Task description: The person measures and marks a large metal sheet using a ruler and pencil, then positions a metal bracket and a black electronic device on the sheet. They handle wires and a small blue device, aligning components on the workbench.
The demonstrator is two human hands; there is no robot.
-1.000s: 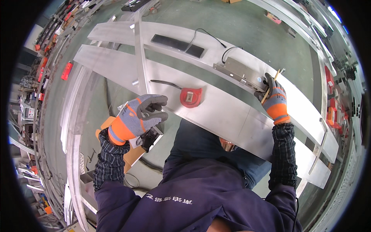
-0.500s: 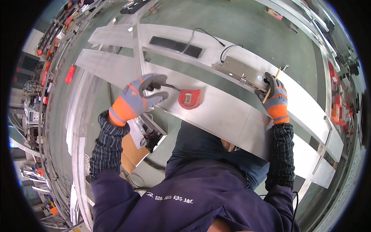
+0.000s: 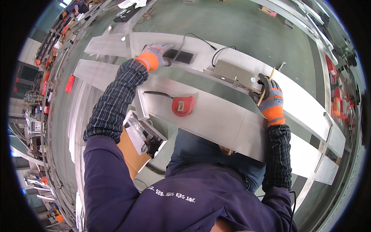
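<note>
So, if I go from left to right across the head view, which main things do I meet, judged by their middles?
Red object on the floor, left hand, red tape measure, grey metal housing, right hand.

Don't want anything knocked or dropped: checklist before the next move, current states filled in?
1. Left hand at the black rectangular panel: ok, over its left end. Firm grip: cannot tell, the glove hides it.
2. Pencil secure in the right hand: ok, held across the fingers.
3. Right hand clear of the metal box: not ok, it is right at the box's right end.
4. Red tape measure clear of both hands: ok, on the near metal plank.
5. Black cable end secured: not ok, lies loose on the far metal plank.
</note>
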